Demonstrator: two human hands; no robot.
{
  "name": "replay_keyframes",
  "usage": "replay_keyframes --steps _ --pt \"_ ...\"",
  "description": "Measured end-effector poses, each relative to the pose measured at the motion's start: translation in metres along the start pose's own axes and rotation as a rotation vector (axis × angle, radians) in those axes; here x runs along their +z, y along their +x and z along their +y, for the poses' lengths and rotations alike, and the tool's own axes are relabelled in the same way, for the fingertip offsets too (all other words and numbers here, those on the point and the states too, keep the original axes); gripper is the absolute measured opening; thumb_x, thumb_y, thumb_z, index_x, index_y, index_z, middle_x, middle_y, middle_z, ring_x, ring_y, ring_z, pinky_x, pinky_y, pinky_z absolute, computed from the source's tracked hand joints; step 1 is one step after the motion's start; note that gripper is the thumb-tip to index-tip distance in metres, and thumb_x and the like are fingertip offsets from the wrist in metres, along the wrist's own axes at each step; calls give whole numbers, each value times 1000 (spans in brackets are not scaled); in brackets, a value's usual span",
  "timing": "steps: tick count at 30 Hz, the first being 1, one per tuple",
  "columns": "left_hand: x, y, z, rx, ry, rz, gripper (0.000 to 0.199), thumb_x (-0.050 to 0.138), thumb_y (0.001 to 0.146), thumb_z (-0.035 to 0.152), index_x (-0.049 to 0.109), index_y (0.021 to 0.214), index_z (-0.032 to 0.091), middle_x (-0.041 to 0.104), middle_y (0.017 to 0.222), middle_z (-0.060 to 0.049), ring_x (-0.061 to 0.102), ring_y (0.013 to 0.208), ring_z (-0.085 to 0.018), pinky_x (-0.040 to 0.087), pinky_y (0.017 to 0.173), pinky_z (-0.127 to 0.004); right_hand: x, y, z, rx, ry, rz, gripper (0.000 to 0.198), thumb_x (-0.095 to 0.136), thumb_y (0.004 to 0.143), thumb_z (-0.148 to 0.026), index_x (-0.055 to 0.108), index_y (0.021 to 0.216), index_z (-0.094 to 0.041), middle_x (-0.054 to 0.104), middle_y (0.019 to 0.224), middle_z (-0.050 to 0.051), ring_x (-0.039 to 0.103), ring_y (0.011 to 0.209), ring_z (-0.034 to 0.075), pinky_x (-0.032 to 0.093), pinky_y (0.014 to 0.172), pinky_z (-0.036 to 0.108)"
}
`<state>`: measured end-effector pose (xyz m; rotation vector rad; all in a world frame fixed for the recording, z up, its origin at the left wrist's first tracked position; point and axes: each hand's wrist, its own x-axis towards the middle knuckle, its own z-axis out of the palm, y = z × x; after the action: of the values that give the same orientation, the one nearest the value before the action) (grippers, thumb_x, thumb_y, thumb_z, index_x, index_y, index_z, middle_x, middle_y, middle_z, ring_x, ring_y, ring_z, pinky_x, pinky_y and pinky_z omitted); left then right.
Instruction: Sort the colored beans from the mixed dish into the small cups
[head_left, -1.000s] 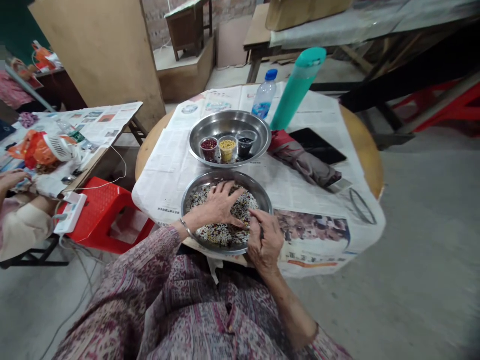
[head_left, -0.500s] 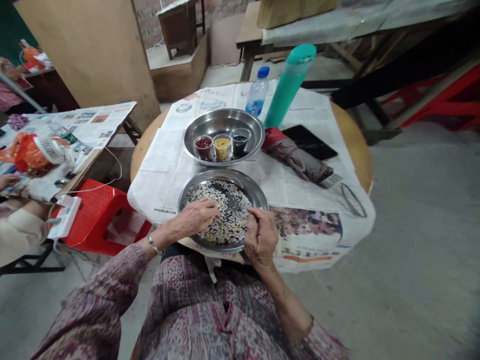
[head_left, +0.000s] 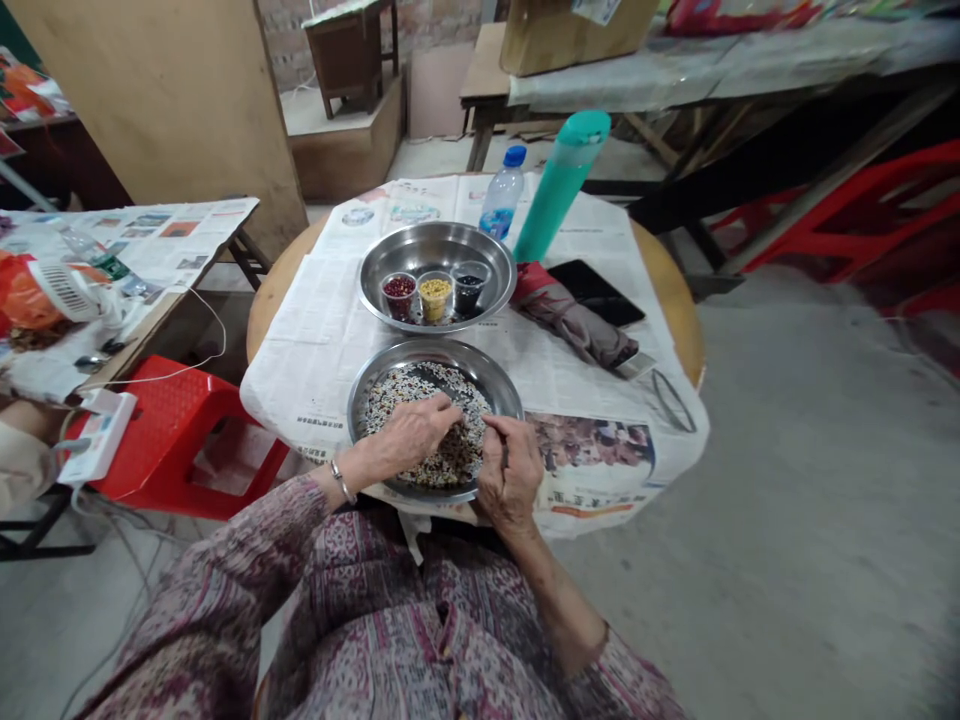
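A shallow metal bowl [head_left: 495, 375] stands close to me with mixed grains [head_left: 401, 388], mostly white with yellow, red and dark ones among them. My left hand [head_left: 416, 432] reaches over its middle, fingers bent together at the grains; whatever they pinch is hidden. At the right rim is my right hand [head_left: 511, 470], thumb and forefinger pressed together, with nothing I can make out between them. A second metal bowl [head_left: 442, 240] behind holds three clear cups: one of dark red beans [head_left: 398, 288], one of yellow beans [head_left: 435, 293], one of black beans [head_left: 469, 287].
Newspaper [head_left: 300, 350] covers the round table. Beyond the bowls are a water bottle [head_left: 502, 195], a tall green bottle [head_left: 562, 185], a folded umbrella [head_left: 574, 325] and a dark tablet [head_left: 596, 290]. A red stool [head_left: 187, 430] and a power strip [head_left: 97, 440] sit at left, near another person's arm.
My left hand has moved right across the grains, closer to my right hand. My right hand stays by the rim. The whole view has shifted slightly.
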<state>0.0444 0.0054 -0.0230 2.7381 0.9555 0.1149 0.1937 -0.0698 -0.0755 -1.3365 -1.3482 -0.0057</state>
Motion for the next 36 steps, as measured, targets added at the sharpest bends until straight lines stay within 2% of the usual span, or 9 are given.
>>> replay_keyframes --steps 2,4,7,13,21,25,27,32,36 --pt "-5 7 -6 -54 9 89 21 53 98 25 60 116 19 57 116 -8 57 106 -22 52 86 -34 0 1 -1 -6 5 -4 19 47 96 -17 63 106 -20 68 97 6 63 93 19 51 85 37" --pt "-10 10 -12 -79 2 113 48 69 88 41 55 129 22 50 133 -11 49 121 -29 49 96 -42 0 1 -1 -9 12 -9 19 48 96 -17 63 106 -20 68 97 6 63 92 19 51 84 37" --pt "-10 14 -16 -40 18 -2 87 84 69 52 44 141 25 36 149 -14 38 132 -39 43 104 -55 -1 1 0 -3 12 -11 19 48 96 -18 64 105 -21 68 96 6 63 92 20 52 84 37" --pt "-3 29 -7 136 -32 -144 21 53 93 11 60 113 13 57 117 -11 54 112 -22 44 101 -34 -1 -1 2 9 6 -29 18 48 95 -19 64 104 -21 68 97 7 63 92 20 51 85 39" --pt "-26 -14 -24 -71 28 -145 23 41 94 3 58 103 16 59 103 -7 58 93 -19 48 83 -30 -2 -1 2 19 6 -30 17 50 95 -19 65 104 -20 68 96 6 64 91 19 51 84 37" --pt "-29 -42 -23 -63 -57 -128 11 52 97 19 58 106 17 58 107 -6 58 99 -20 49 89 -32 -2 -2 2 12 8 -35 17 51 95 -19 65 103 -20 68 96 6 63 91 19 51 84 36" --pt "-27 -48 -14 8 -133 -145 20 61 94 25 58 112 19 57 111 -6 59 100 -20 51 90 -32 -2 -2 2 20 -1 -35 17 51 95 -20 66 102 -19 68 96 6 63 91 20 51 84 37" --pt "-11 -26 12 198 -86 -166 28 52 95 13 58 121 21 57 117 -9 61 98 -20 53 79 -30 -3 -4 2 37 -24 -51 19 49 96 -24 66 102 -19 69 96 8 64 91 21 51 85 40" --pt "-4 3 7 108 90 -111 27 38 98 8 60 113 16 60 108 -9 60 95 -21 51 74 -31 -3 -5 5 21 -38 -48 19 50 95 -25 66 102 -18 69 96 9 64 91 22 51 86 41"
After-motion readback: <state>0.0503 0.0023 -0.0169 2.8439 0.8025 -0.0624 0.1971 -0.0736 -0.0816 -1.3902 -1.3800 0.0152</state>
